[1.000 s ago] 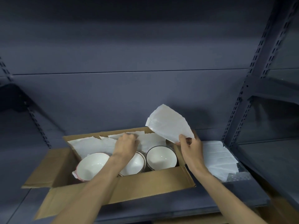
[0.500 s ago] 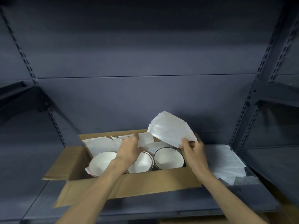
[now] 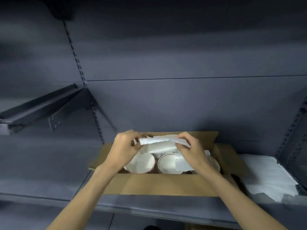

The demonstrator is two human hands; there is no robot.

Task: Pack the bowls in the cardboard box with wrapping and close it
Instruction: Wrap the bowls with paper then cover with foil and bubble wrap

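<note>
An open cardboard box (image 3: 159, 185) sits on a dark shelf with its flaps spread. Inside stand white bowls: one at the left (image 3: 141, 163), one in the middle (image 3: 167, 165), and a third at the right (image 3: 214, 163) mostly hidden by my right wrist. Both hands hold a white wrapping sheet (image 3: 159, 143) stretched above the bowls. My left hand (image 3: 126, 146) pinches its left end and my right hand (image 3: 191, 148) grips its right end. More white wrapping lies in the box under the sheet.
A stack of white wrapping sheets (image 3: 269, 178) lies on the shelf right of the box. A shelf bracket (image 3: 49, 107) juts out at the upper left. Slotted uprights (image 3: 292, 130) stand at the right; the shelf's back wall is right behind the box.
My right hand has brought the wrapping sheet down from the right over the box, and my left hand has taken its other end. The view has shifted left.
</note>
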